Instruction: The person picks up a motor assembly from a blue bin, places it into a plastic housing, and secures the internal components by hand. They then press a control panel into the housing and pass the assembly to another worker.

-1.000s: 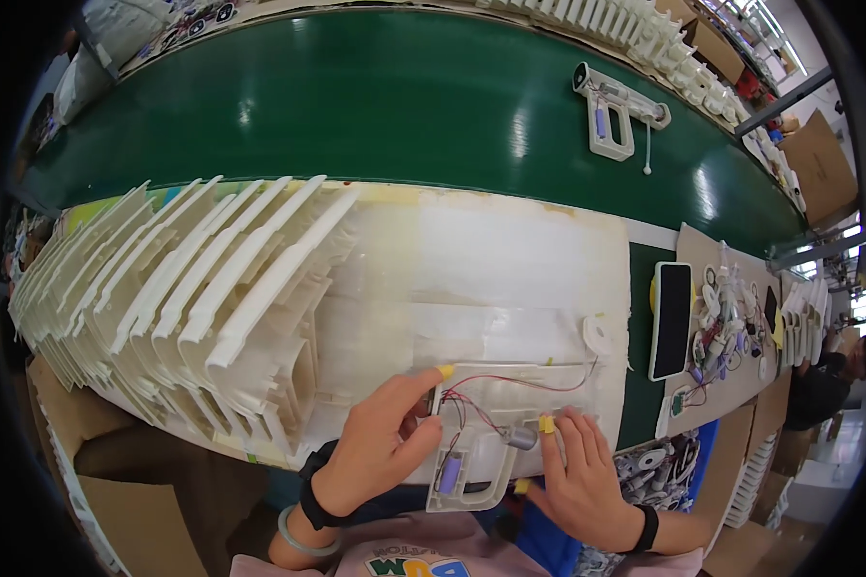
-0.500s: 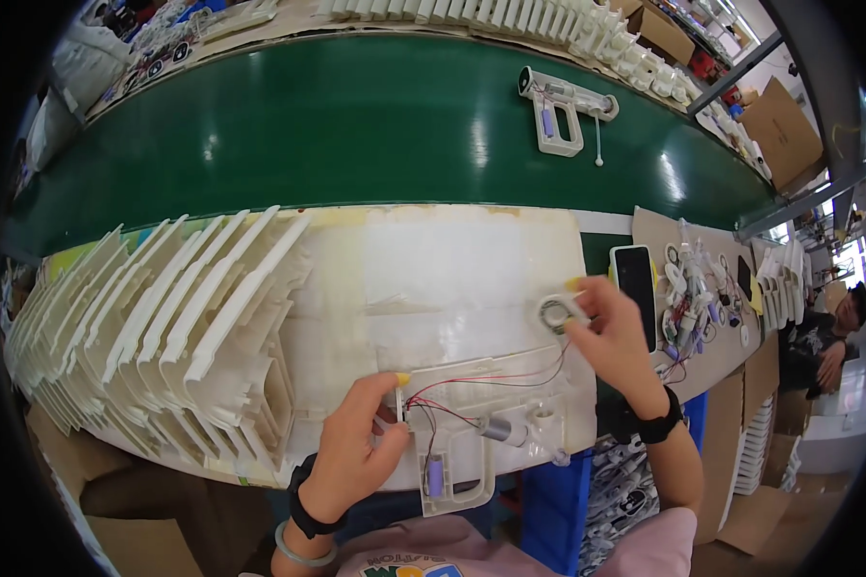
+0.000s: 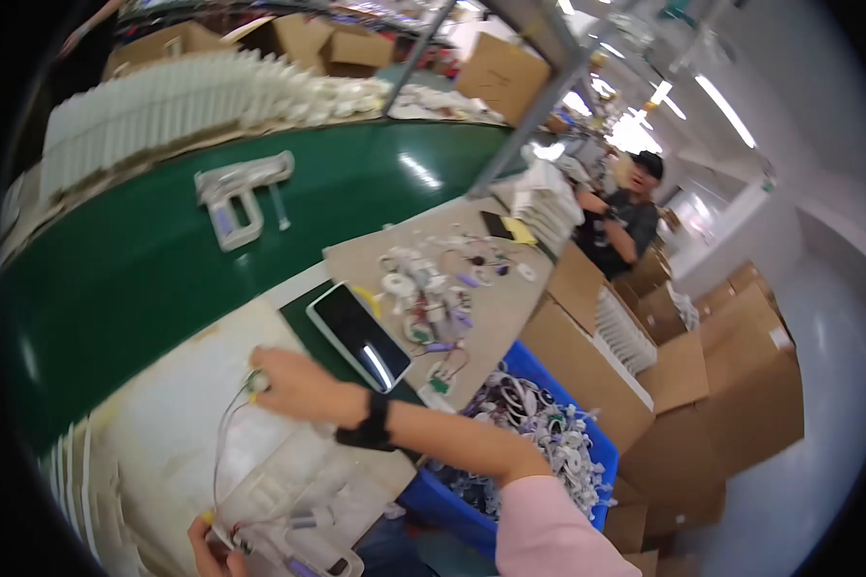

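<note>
My right hand [image 3: 303, 387] is closed on a small round part [image 3: 257, 382] at its fingertips, above the white work surface [image 3: 168, 423]. Thin wires [image 3: 223, 433] run from that part down to a white plastic housing half [image 3: 332, 553] near the lower edge. At the housing's left end, my left hand [image 3: 214, 555] pinches its edge, partly cut off by the picture's rim. Inside the housing lie a motor-like cylinder [image 3: 303, 521] and a purple battery cell [image 3: 301, 567], both blurred.
A phone [image 3: 361, 337] lies right of my right hand, beside a board [image 3: 505, 288] with wired parts. A blue bin [image 3: 601, 462] of loose parts stands below. Across the green belt [image 3: 115, 317] lies another housing [image 3: 236, 207]. Cartons [image 3: 731, 413] and a person [image 3: 621, 226] are at right.
The head view has swung to the right, showing more of the bin, cartons and the other person. My right hand still holds the round part and my left hand the housing.
</note>
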Demonstrator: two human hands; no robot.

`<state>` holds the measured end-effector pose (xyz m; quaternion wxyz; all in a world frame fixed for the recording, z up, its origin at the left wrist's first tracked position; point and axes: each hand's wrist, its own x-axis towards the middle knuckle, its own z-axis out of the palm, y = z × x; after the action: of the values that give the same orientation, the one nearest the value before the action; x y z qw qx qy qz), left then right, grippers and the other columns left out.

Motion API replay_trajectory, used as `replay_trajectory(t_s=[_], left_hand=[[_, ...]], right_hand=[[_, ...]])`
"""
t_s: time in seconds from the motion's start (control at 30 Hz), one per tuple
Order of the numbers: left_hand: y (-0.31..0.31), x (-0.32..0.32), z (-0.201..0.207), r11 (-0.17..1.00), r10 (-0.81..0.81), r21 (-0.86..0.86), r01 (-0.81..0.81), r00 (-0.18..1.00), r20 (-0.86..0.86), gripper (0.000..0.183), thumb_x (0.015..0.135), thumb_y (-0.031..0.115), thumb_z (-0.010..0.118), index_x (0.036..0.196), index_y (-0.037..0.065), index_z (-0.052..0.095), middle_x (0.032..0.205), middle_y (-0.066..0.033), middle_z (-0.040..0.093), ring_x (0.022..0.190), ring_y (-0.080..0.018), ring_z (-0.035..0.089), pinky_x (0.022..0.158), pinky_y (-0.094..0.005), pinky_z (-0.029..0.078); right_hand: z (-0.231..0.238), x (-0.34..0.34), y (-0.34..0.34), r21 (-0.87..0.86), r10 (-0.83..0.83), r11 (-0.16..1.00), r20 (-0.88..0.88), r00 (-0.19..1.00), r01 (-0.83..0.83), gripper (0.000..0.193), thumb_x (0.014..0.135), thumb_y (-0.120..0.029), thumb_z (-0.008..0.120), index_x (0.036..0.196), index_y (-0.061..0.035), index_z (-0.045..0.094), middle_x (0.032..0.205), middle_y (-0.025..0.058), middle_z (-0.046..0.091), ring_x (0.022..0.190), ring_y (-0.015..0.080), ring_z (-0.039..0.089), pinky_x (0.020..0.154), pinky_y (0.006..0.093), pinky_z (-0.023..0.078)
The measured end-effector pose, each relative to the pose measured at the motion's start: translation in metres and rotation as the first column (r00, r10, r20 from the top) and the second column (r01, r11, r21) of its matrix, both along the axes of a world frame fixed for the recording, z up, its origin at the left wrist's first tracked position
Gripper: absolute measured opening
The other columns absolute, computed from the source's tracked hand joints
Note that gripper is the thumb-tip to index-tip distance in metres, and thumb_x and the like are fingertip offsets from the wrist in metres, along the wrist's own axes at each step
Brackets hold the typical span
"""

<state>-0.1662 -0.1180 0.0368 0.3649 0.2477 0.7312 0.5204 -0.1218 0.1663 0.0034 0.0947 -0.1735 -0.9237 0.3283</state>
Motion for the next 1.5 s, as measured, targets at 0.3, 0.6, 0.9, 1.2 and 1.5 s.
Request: replay_trajectory(t_s=[0.3, 0.6, 0.9, 1.2, 1.5], left_hand=[[-0.021, 0.003, 0.006, 0.999, 0.04, -0.009, -0.041, 0.998, -0.048, 0.043, 0.091, 0.011, 0.047, 0.132, -0.001, 0.042, 0.11, -0.0191, 0.057, 0.095, -0.0264, 0.056, 0.084, -0.0335, 0.045], [-0.029, 0.008, 0.009, 0.993, 0.01, -0.113, -0.021, 0.996, -0.089, 0.045, 0.09, 0.013, 0.046, 0.133, 0.0, 0.041, 0.11, -0.0203, 0.057, 0.096, -0.0281, 0.055, 0.085, -0.0352, 0.044], [-0.027, 0.008, 0.018, 0.987, 0.001, -0.16, -0.021, 0.993, -0.12, 0.047, 0.092, 0.013, 0.045, 0.137, 0.001, 0.039, 0.123, -0.0208, 0.051, 0.107, -0.0292, 0.051, 0.092, -0.0352, 0.041], [-0.035, 0.012, 0.014, 0.992, 0.029, -0.126, -0.03, 1.0, -0.008, 0.049, 0.094, 0.012, 0.045, 0.14, 0.0, 0.034, 0.125, -0.0186, 0.05, 0.107, -0.0261, 0.051, 0.092, -0.0343, 0.042], [-0.044, 0.009, 0.012, 0.986, -0.038, -0.167, 0.025, 0.996, -0.076, 0.048, 0.095, 0.015, 0.046, 0.139, 0.0, 0.036, 0.119, -0.0209, 0.054, 0.103, -0.0293, 0.054, 0.09, -0.0354, 0.043]], right_hand=[[0.051, 0.014, -0.018, -0.168, 0.055, 0.977, -0.388, 0.92, -0.129, 0.025, 0.079, -0.003, 0.063, 0.101, 0.0015, 0.053, 0.091, 0.0153, 0.057, 0.084, 0.0304, 0.058, 0.076, 0.0368, 0.048], [0.172, 0.156, -0.047, -0.148, -0.052, 0.983, -0.79, 0.61, -0.108, 0.031, 0.084, 0.003, 0.065, 0.111, -0.0079, 0.056, 0.082, 0.0102, 0.064, 0.068, 0.0199, 0.061, 0.06, 0.0304, 0.048], [0.044, 0.129, -0.043, 0.515, 0.275, 0.838, -0.112, 0.955, -0.181, 0.022, 0.071, -0.016, 0.062, 0.088, -0.0044, 0.055, 0.092, 0.0083, 0.054, 0.085, 0.0225, 0.055, 0.071, 0.034, 0.043], [0.149, 0.244, 0.181, 0.832, -0.438, 0.428, -0.149, 0.886, 0.352, 0.014, 0.071, -0.018, 0.063, 0.07, -0.0042, 0.062, 0.078, 0.0152, 0.065, 0.068, 0.0337, 0.064, 0.059, 0.0447, 0.05], [0.272, 0.383, 0.18, 0.644, -0.981, -0.195, -0.132, -0.143, 0.74, 0.034, 0.072, -0.015, 0.064, 0.104, -0.0027, 0.068, 0.113, 0.0239, 0.064, 0.108, 0.0374, 0.061, 0.09, 0.0443, 0.05]])
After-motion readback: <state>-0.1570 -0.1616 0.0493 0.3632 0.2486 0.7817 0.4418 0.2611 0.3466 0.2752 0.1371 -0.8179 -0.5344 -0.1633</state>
